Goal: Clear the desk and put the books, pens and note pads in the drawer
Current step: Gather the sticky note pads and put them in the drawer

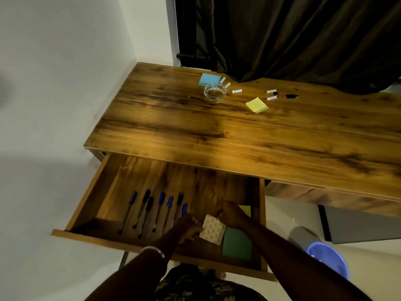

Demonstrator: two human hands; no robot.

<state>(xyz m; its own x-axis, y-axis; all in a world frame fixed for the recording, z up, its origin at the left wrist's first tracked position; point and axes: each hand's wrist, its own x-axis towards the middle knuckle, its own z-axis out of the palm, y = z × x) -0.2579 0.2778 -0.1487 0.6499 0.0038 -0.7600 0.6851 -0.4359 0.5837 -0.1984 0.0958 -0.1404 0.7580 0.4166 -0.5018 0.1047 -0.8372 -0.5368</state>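
In the open drawer the pens lie side by side, long axes running front to back, caps toward the desk. My left hand and right hand pinch a patterned pad by opposite edges over the drawer, turned like a diamond. A green pad lies beneath; blue pad and yellow pad sit on the desk.

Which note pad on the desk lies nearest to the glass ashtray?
The blue note pad, just behind the ashtray; the yellow pad lies apart, to the right.
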